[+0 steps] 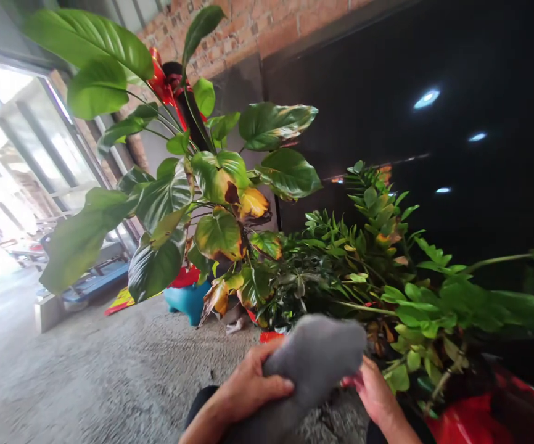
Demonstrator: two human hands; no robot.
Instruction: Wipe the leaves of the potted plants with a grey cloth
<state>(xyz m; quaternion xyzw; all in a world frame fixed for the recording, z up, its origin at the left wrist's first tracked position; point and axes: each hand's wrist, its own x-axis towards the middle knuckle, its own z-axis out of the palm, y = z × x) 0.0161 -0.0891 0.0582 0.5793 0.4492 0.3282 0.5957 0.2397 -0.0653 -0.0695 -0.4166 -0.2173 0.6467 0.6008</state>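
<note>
My left hand [253, 385] is closed on a soft grey cloth [317, 357], thumb lying across its near face. The cloth stands up in front of me, its top edge rounded and blurred. At its right edge is my right hand [373, 388], the fingers curled in against the cloth and partly hidden by it. Just beyond the cloth grows a tall potted plant with broad leaves [221, 234], some yellowed and brown at the tips. Bushy green plants [359, 246] spread to the right, their leaves close to my right hand.
Rough concrete floor [123, 370] lies to the left. A turquoise pot [193, 302] stands under the broad leaves. Red wrapping [484, 419] sits at the lower right. A glossy black panel [456, 111] rises behind the plants, below a brick wall [248, 31]. A bright opening [12, 154] is at left.
</note>
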